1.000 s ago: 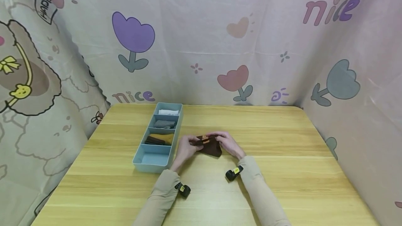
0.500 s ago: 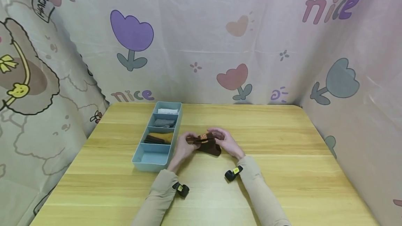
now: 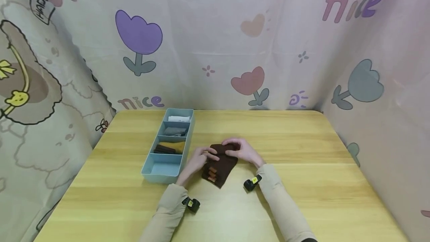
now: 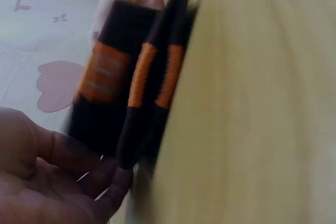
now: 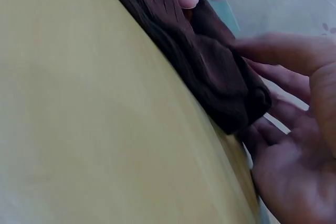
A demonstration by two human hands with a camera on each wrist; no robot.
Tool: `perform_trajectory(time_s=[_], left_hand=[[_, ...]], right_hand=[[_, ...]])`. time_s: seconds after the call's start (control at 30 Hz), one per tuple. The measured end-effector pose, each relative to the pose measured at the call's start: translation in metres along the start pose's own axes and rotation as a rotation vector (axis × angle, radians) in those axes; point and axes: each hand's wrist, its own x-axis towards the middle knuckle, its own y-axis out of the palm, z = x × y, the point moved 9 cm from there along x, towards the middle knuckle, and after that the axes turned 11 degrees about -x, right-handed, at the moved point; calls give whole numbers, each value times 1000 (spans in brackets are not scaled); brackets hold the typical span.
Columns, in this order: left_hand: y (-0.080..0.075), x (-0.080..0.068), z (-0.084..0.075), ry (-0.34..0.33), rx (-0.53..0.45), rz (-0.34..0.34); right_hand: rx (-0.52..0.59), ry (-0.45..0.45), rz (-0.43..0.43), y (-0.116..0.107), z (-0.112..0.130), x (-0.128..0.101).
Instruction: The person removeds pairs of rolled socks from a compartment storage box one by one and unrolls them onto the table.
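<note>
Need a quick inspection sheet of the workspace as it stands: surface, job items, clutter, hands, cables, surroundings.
Surface: wooden table, light yellow grain.
Job's things: brown socks with orange bands lie on the table; blue divided tray sits to their left. Its nearest compartment looks empty; the next holds dark and mustard socks, then grey socks, then white socks.
Clutter: nothing seen.
Grippers: left hand and right hand both rest on the brown socks; whether the fingers grip or only press is unclear.
Cables: nothing seen.
Surroundings: printed fabric backdrop with tulips on three sides.
</note>
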Motion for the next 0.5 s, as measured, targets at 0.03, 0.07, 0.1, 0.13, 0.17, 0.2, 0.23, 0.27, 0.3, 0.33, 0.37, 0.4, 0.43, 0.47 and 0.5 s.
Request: perform_trajectory(time_s=[0.03,0.07,0.1,0.13,0.17,0.2,0.23,0.27,0.3,0.33,0.37,0.4,0.43,0.47,0.5], left_hand=[[-1,0,1,-19,-22,-18],[-2,-1,2,-32,-43,-41],[-2,-1,2,-39,-54,-60],[-2,-2,1,-43,-63,-75],[-1,-2,-1,-38,-54,-85],[0,-2,-2,-34,-41,-93],[1,-3,-3,-36,-26,-99],[3,-3,-3,-33,-8,-98],[5,-3,-4,-29,2,-93],[7,-3,-4,-24,-3,-82],[10,-3,-4,-25,-15,-68],[12,-3,-1,-34,-31,-58],[14,-2,0,-36,-46,-45],[15,-1,2,-30,-60,-31],[17,0,3,-21,-77,-17]], right_hand=[[-2,-12,23,1,1,-1],[-1,-17,41,3,1,-1],[1,-22,53,3,2,-1],[3,-24,59,3,2,-1],[6,-23,59,3,2,-1],[6,-19,52,3,2,-1],[7,-8,43,2,1,-1],[8,10,34,2,-1,-1],[6,27,22,2,-3,-1],[4,43,10,1,-4,-1],[-2,62,-2,1,-6,-1],[-10,74,-14,0,-7,-1],[-16,90,-26,0,-9,0],[-24,101,-36,-1,-10,0],[-34,108,-46,-2,-10,0]])
